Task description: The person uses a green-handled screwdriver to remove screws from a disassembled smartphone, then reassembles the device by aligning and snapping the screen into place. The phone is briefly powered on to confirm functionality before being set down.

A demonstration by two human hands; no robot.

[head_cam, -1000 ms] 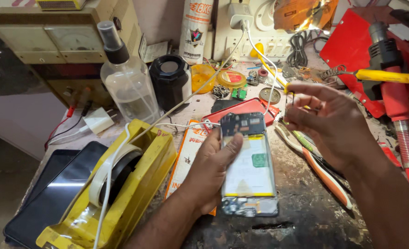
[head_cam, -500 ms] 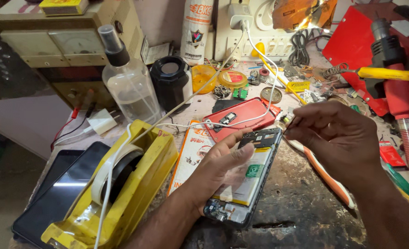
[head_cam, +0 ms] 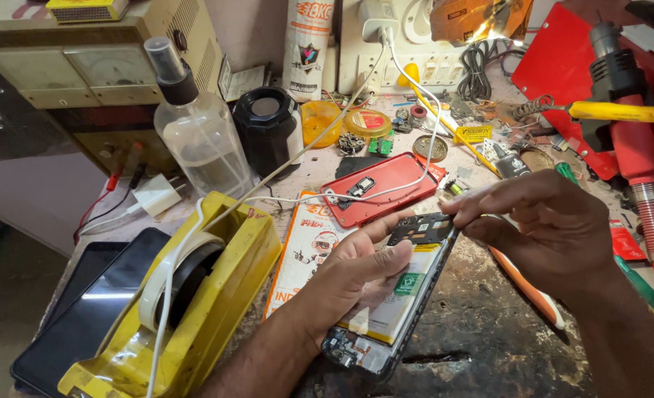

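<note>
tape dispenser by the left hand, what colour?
Yellow; the tape dispenser shows best in the head view.

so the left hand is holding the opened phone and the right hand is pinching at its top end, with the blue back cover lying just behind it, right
Not quite: the back cover is red, not blue, as the head view shows. The rest holds: the left hand holds the opened phone and the right hand pinches at its top end.
</note>
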